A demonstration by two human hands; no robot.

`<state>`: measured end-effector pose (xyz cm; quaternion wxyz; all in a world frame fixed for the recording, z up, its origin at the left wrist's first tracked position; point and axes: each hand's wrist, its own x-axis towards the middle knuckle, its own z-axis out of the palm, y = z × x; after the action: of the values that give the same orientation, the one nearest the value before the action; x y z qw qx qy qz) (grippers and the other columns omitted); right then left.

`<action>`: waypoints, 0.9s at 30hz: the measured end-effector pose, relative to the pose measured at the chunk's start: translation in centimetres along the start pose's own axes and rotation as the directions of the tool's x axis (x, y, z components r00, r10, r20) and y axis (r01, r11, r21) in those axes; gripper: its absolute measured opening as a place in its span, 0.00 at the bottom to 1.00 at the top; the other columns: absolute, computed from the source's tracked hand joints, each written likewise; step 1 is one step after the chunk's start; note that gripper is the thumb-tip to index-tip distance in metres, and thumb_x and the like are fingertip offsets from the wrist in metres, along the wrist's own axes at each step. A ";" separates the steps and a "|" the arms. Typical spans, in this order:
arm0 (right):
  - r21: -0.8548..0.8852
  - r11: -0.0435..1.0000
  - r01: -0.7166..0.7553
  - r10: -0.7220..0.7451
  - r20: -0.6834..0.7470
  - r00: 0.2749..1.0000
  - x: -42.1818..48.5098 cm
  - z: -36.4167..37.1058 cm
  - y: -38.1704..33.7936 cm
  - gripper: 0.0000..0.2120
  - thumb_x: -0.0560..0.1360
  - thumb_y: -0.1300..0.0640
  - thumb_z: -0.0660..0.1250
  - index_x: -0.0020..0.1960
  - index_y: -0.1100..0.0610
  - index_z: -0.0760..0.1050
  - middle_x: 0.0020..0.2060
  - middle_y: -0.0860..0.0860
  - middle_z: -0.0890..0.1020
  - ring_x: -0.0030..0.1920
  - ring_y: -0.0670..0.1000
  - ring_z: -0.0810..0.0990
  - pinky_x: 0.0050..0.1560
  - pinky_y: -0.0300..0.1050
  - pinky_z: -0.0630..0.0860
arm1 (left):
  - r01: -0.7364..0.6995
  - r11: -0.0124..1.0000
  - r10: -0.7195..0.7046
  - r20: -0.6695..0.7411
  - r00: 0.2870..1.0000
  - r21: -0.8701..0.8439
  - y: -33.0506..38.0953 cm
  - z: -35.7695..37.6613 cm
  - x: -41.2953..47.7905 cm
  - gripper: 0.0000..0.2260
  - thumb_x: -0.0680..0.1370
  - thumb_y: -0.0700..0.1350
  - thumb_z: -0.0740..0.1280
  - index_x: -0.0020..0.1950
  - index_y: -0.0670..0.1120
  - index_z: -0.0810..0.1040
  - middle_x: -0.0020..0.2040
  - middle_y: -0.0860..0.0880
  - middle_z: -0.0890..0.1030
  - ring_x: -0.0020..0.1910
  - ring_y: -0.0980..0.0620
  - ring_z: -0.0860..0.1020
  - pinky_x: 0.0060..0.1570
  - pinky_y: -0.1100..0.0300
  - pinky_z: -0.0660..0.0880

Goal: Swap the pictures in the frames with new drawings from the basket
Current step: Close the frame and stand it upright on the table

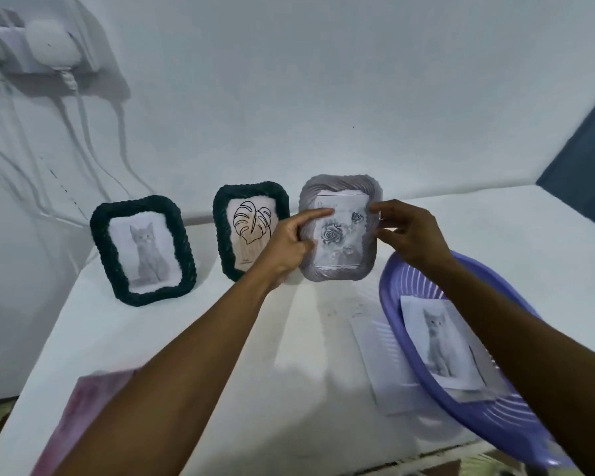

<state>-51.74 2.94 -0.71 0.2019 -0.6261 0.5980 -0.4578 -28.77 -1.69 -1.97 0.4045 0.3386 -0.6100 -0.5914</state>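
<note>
The fingers (318, 214) of the left hand (289, 240) are clamped on the left edge of the grey frame (340, 185). The forefinger lies stretched across the front towards the rose drawing (332, 233), and the rest are curled at the edge. The fingers (389, 231) of the right hand (409, 235) pinch the frame's opposite edge, with the fingertips on its front border. The frame stands upright between the two sets of fingers, facing the person, and the rose drawing sits inside it. Whether its lower edge touches the table (220, 338) cannot be told.

Just left of the left fingers, partly behind that hand, stands the leaf frame (251, 188), dark and rope-edged, holding a line drawing of a leaf. Further left of those fingers, well apart from them, stands the cat frame (138, 202), the same dark kind, with a grey cat inside.

Below the right fingers, under that forearm, the purple basket (392, 280) sits tilted at the table's edge. A loose cat picture (438, 345) lies in it. A sheet of paper (382, 359) lies flat on the table, partly under the basket's near rim.

Far below the left fingers, by the elbow, a pink cloth (83, 407) lies at the table's front. High up and left of all the fingers, a white plug (49, 46) sits on the wall, with cables (83, 132) hanging from it
</note>
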 end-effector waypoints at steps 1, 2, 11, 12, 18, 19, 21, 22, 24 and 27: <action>-0.005 1.000 -0.009 0.009 0.024 1.000 0.5 -0.3 0.7 0.20 0.69 0.74 0.69 0.56 0.56 0.80 0.48 0.57 0.84 0.46 0.52 0.84 0.52 0.49 0.81 | 0.002 1.000 -0.002 -0.013 1.000 0.019 -0.5 0.4 0.7 0.32 0.71 0.20 0.58 0.62 0.51 0.80 0.68 0.47 0.75 0.63 0.52 0.77 0.56 0.55 0.78; 0.004 1.000 -0.019 0.019 0.048 0.999 1.0 -0.6 1.2 0.20 0.69 0.74 0.68 0.56 0.57 0.80 0.49 0.58 0.84 0.47 0.52 0.85 0.52 0.46 0.81 | 0.002 0.999 -0.001 -0.027 1.000 0.037 -1.0 0.8 1.4 0.32 0.71 0.20 0.58 0.61 0.53 0.80 0.68 0.48 0.75 0.63 0.52 0.76 0.57 0.55 0.78; -0.090 0.995 -0.045 0.055 0.119 0.991 3.5 -2.3 4.7 0.20 0.71 0.71 0.69 0.57 0.52 0.80 0.49 0.53 0.84 0.49 0.47 0.85 0.56 0.44 0.78 | 0.031 0.995 -0.025 -0.063 0.998 0.093 -3.1 2.7 5.4 0.33 0.70 0.20 0.58 0.60 0.54 0.80 0.64 0.49 0.78 0.56 0.58 0.80 0.54 0.53 0.80; -0.086 0.995 -0.040 0.051 0.135 0.990 3.6 -2.4 4.7 0.20 0.71 0.70 0.69 0.58 0.52 0.80 0.51 0.52 0.84 0.50 0.47 0.84 0.56 0.44 0.78 | 0.028 0.995 -0.022 -0.061 0.998 0.091 -3.4 2.6 5.6 0.34 0.70 0.20 0.58 0.60 0.55 0.81 0.64 0.48 0.78 0.58 0.57 0.79 0.55 0.53 0.80; -0.152 0.987 0.051 -0.014 0.235 0.972 3.6 -2.7 5.0 0.19 0.73 0.65 0.71 0.62 0.50 0.77 0.56 0.48 0.83 0.55 0.46 0.82 0.55 0.37 0.77 | 0.000 0.994 0.005 -0.040 0.999 0.110 -4.4 2.2 5.3 0.30 0.73 0.22 0.61 0.62 0.54 0.80 0.67 0.48 0.75 0.65 0.52 0.75 0.58 0.58 0.77; -0.164 0.985 0.055 -0.014 0.243 0.970 3.4 -2.9 5.0 0.20 0.74 0.63 0.71 0.63 0.49 0.77 0.56 0.48 0.83 0.56 0.46 0.82 0.54 0.34 0.76 | -0.015 0.989 0.020 -0.037 0.999 0.147 -4.5 2.2 5.0 0.29 0.74 0.23 0.62 0.63 0.54 0.79 0.68 0.49 0.73 0.66 0.52 0.74 0.58 0.60 0.77; -0.223 0.971 0.090 -0.038 0.225 0.974 2.9 -3.1 4.9 0.21 0.73 0.61 0.71 0.64 0.47 0.76 0.59 0.47 0.81 0.58 0.46 0.80 0.54 0.34 0.74 | -0.046 0.968 0.063 -0.062 0.996 0.246 -4.5 2.4 4.3 0.29 0.74 0.28 0.66 0.67 0.57 0.76 0.72 0.48 0.67 0.71 0.51 0.68 0.65 0.58 0.72; -0.268 0.955 0.125 -0.074 0.193 0.978 2.6 -3.1 4.7 0.21 0.73 0.61 0.71 0.64 0.48 0.76 0.61 0.46 0.79 0.59 0.47 0.79 0.55 0.38 0.73 | -0.054 0.949 0.086 -0.089 0.992 0.311 -4.4 2.6 3.8 0.29 0.74 0.32 0.69 0.68 0.59 0.74 0.76 0.48 0.62 0.74 0.53 0.63 0.69 0.59 0.67; -0.364 0.915 0.176 -0.152 0.096 0.984 1.6 -3.2 4.1 0.21 0.72 0.59 0.72 0.64 0.49 0.76 0.59 0.50 0.77 0.55 0.49 0.77 0.55 0.43 0.72 | -0.067 0.893 0.144 -0.142 0.979 0.445 -3.9 3.3 2.7 0.30 0.74 0.37 0.72 0.71 0.60 0.69 0.80 0.49 0.53 0.75 0.57 0.56 0.66 0.69 0.62; -0.418 0.890 0.184 -0.175 0.060 0.983 -0.8 -3.2 2.4 0.19 0.73 0.54 0.71 0.63 0.48 0.77 0.48 0.51 0.74 0.42 0.48 0.73 0.44 0.42 0.72 | -0.103 0.813 0.237 -0.165 0.957 0.573 -3.3 4.8 0.3 0.30 0.74 0.42 0.73 0.73 0.56 0.67 0.80 0.51 0.52 0.76 0.57 0.55 0.59 0.81 0.58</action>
<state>-55.55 4.19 -1.28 0.0249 -0.7120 0.6204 -0.3280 -33.41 -0.04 -5.11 0.4069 0.4513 -0.7331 -0.3054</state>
